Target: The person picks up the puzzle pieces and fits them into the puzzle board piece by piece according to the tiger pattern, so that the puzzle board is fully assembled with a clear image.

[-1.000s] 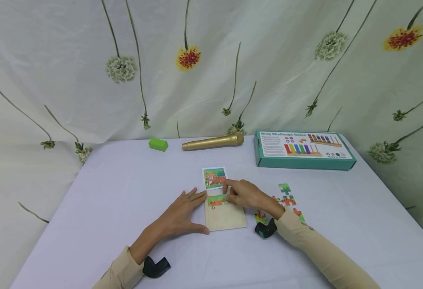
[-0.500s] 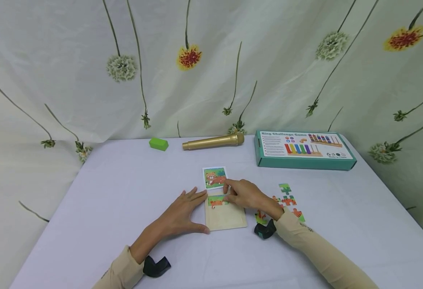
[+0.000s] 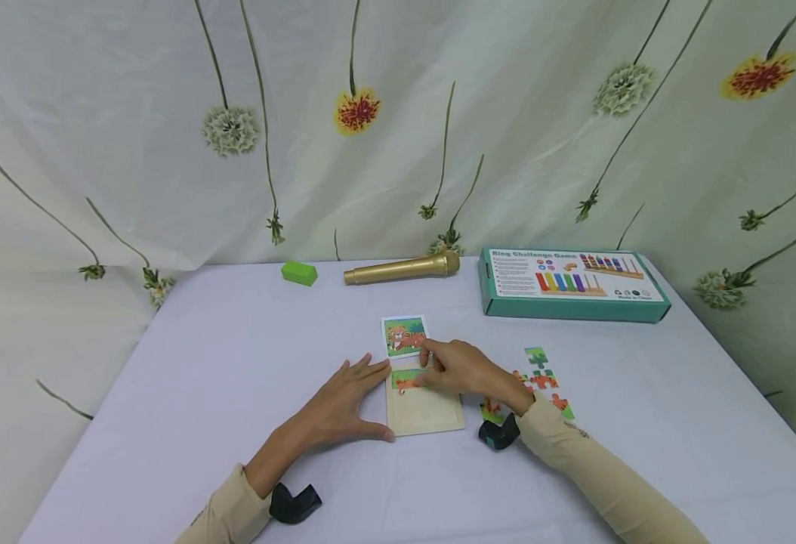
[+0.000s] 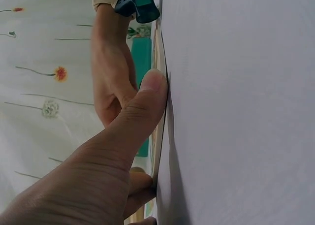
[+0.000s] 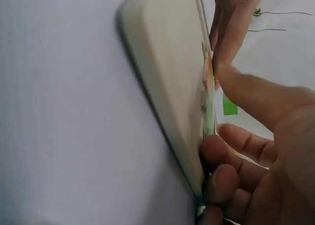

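Observation:
A pale wooden puzzle board lies in the middle of the table, with joined puzzle pieces along its far edge. My left hand rests at the board's left side, fingers extended and thumb spread; in the left wrist view its thumb touches the board's edge. With curled fingers and thumb, my right hand holds a puzzle piece at the board's far right, partly hidden by the hand. Just beyond the board is a tiger picture card.
Several loose puzzle pieces lie to the right, some partly behind the right forearm. At the back stand a green block, a gold toy microphone and a teal game box. A flowered cloth hangs behind the table.
My right thumb has shifted slightly left over the joined pieces. The left hand and the board have kept their places.

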Demonstrator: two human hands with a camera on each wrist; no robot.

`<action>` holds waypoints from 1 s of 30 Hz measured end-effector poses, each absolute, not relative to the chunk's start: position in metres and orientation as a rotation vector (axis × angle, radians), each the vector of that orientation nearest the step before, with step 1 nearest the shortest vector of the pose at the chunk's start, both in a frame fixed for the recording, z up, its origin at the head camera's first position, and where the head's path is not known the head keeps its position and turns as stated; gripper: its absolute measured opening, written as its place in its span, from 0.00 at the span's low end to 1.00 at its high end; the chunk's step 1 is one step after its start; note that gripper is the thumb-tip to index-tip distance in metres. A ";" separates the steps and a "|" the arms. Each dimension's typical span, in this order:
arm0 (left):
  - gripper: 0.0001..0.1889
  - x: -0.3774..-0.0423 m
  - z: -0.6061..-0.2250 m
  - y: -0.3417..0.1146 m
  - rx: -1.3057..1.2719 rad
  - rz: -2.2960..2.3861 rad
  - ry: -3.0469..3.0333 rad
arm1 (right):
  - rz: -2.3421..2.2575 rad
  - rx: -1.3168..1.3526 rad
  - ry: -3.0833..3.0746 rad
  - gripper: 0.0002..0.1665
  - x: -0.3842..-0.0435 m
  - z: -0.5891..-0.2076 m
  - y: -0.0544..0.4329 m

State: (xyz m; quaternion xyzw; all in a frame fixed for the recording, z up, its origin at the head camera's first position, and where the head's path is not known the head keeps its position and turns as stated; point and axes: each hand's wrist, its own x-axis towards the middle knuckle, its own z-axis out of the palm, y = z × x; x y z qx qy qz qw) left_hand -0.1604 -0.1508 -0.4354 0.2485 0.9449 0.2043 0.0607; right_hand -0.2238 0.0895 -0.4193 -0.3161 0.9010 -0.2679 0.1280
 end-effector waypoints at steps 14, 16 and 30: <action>0.56 -0.160 -0.436 -0.150 0.747 0.605 2.869 | -0.847 -0.987 2.559 0.15 -0.227 -0.422 0.096; 0.56 -0.160 -0.436 -0.150 0.741 0.603 2.869 | -0.859 -0.984 2.546 0.16 -0.226 -0.422 0.096; 0.57 -0.159 -0.437 -0.149 0.716 0.589 2.880 | -1.082 -0.969 2.500 0.14 -0.230 -0.407 0.138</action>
